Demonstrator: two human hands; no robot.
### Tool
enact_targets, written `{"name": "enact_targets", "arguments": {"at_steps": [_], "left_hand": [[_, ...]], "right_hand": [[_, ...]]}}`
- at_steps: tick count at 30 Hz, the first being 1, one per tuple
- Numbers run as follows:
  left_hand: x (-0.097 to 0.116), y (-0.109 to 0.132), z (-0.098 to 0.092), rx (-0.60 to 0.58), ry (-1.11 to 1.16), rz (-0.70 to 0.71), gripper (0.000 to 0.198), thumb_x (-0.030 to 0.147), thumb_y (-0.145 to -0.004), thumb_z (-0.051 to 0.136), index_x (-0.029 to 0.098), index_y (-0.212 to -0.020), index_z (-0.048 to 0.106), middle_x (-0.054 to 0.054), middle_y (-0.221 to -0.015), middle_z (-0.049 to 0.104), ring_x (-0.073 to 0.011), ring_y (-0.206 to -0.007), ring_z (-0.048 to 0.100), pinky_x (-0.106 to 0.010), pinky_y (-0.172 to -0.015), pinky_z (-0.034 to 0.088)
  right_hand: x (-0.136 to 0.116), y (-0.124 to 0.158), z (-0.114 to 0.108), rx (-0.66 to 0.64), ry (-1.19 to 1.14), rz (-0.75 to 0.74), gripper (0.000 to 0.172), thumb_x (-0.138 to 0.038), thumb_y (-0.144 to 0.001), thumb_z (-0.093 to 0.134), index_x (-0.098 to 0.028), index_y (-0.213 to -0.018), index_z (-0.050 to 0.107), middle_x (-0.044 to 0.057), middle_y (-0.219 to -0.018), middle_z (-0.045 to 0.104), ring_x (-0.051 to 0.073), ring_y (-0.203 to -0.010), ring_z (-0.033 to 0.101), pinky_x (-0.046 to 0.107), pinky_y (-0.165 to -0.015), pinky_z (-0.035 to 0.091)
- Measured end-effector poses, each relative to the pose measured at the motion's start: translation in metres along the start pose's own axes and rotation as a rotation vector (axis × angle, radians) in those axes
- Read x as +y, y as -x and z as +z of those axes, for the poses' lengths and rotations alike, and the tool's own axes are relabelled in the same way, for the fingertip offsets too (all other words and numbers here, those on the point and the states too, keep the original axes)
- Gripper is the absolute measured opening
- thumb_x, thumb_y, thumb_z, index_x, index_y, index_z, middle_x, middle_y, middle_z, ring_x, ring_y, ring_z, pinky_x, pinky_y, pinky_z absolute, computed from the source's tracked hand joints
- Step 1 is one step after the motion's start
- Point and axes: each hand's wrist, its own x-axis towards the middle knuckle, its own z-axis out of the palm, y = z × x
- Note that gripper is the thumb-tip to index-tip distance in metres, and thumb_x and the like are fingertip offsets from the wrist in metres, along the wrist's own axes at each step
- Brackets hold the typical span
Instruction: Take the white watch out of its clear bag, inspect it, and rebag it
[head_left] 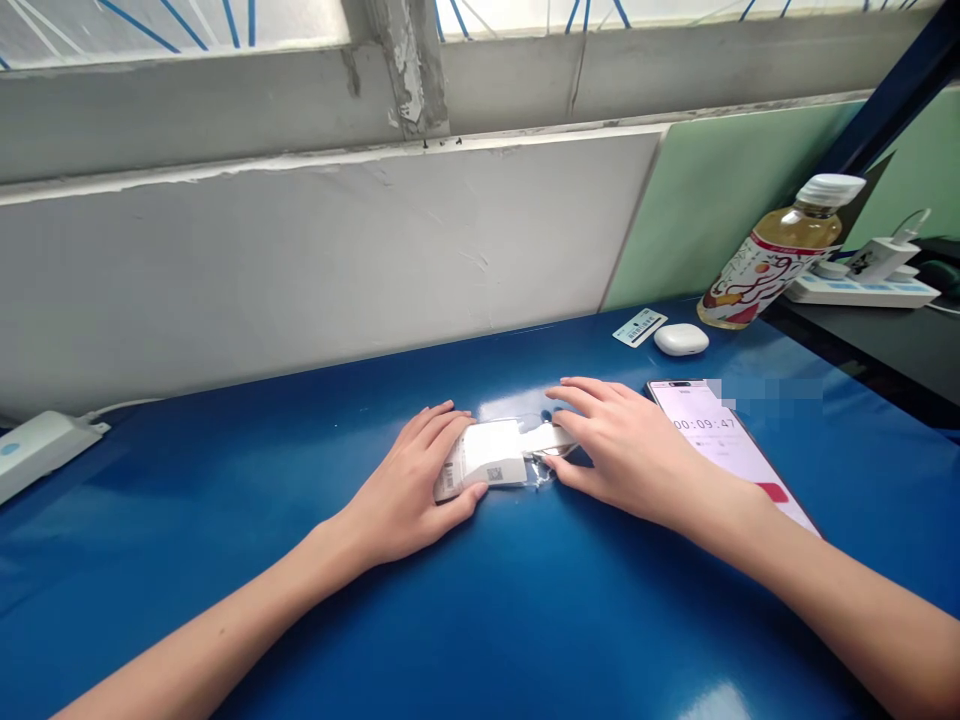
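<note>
A small white box (487, 455) with a printed code on its side lies on the blue table (525, 600). My left hand (409, 480) is wrapped round its left end, fingers over the top and thumb along the front. My right hand (622, 445) rests at the box's right end, fingers pressed on a white flap or insert (546, 437) that sticks out of it, with a bit of clear wrap beside it. What the right fingers grip beneath is partly hidden.
A phone (720, 440) showing a timer lies just right of my right hand. Behind it are a white earbud case (681, 340), a small card (639, 327) and a tea bottle (780, 255). Power strips sit at far right (862, 290) and far left (37, 450). A wall runs along the back.
</note>
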Motion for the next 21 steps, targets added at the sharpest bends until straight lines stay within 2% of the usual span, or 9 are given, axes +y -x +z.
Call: {"name": "enact_targets", "arguments": {"at_steps": [4, 7, 9, 16, 18, 21], "left_hand": [[0.000, 0.000, 0.000, 0.015, 0.012, 0.004, 0.056, 0.041, -0.093, 0.058, 0.017, -0.141, 0.044, -0.016, -0.144, 0.053, -0.0378, -0.143, 0.036, -0.058, -0.115, 0.037], [0.000, -0.001, 0.000, 0.023, 0.009, 0.017, 0.060, 0.045, -0.090, 0.062, 0.017, -0.140, 0.045, -0.016, -0.144, 0.053, -0.0380, -0.142, 0.038, -0.059, -0.116, 0.035], [0.000, -0.001, 0.001, 0.016, -0.001, 0.016, 0.061, 0.047, -0.090, 0.062, 0.016, -0.140, 0.044, -0.017, -0.144, 0.053, -0.0375, -0.142, 0.038, -0.058, -0.116, 0.035], [0.000, 0.000, 0.000, -0.009, -0.026, 0.011, 0.058, 0.047, -0.093, 0.058, 0.014, -0.139, 0.044, -0.018, -0.145, 0.052, -0.0365, -0.143, 0.036, -0.058, -0.116, 0.035], [-0.001, 0.000, -0.001, -0.012, -0.026, 0.009, 0.058, 0.047, -0.093, 0.058, 0.014, -0.139, 0.044, -0.017, -0.145, 0.052, -0.0363, -0.143, 0.036, -0.057, -0.116, 0.035], [-0.001, -0.001, -0.001, -0.012, -0.019, 0.002, 0.057, 0.048, -0.093, 0.057, 0.014, -0.137, 0.046, -0.018, -0.144, 0.053, -0.0364, -0.143, 0.037, -0.057, -0.116, 0.035]], "right_hand": [[-0.003, 0.000, 0.005, 0.016, -0.095, -0.059, 0.028, -0.030, -0.093, 0.057, -0.010, -0.108, 0.069, 0.020, -0.138, 0.061, 0.037, -0.129, 0.054, 0.052, -0.104, 0.049], [-0.007, 0.001, 0.010, -0.007, -0.199, -0.142, 0.027, -0.027, -0.096, 0.052, -0.011, -0.113, 0.066, 0.020, -0.143, 0.056, 0.034, -0.132, 0.052, 0.049, -0.106, 0.049], [-0.009, 0.002, 0.014, -0.023, -0.222, -0.138, 0.027, -0.026, -0.097, 0.051, -0.011, -0.116, 0.064, 0.021, -0.143, 0.055, 0.033, -0.132, 0.052, 0.048, -0.105, 0.049], [-0.005, 0.002, 0.015, -0.018, -0.138, -0.112, 0.026, -0.027, -0.099, 0.049, -0.010, -0.111, 0.065, 0.022, -0.139, 0.059, 0.037, -0.132, 0.051, 0.052, -0.105, 0.048], [-0.003, 0.001, 0.010, -0.039, -0.145, -0.115, 0.026, -0.025, -0.100, 0.046, -0.010, -0.110, 0.064, 0.021, -0.135, 0.062, 0.037, -0.128, 0.055, 0.051, -0.100, 0.051], [0.000, 0.000, 0.003, -0.095, -0.201, -0.040, 0.024, -0.025, -0.100, 0.044, -0.013, -0.107, 0.063, 0.015, -0.121, 0.069, 0.032, -0.104, 0.067, 0.048, -0.085, 0.056]]}}
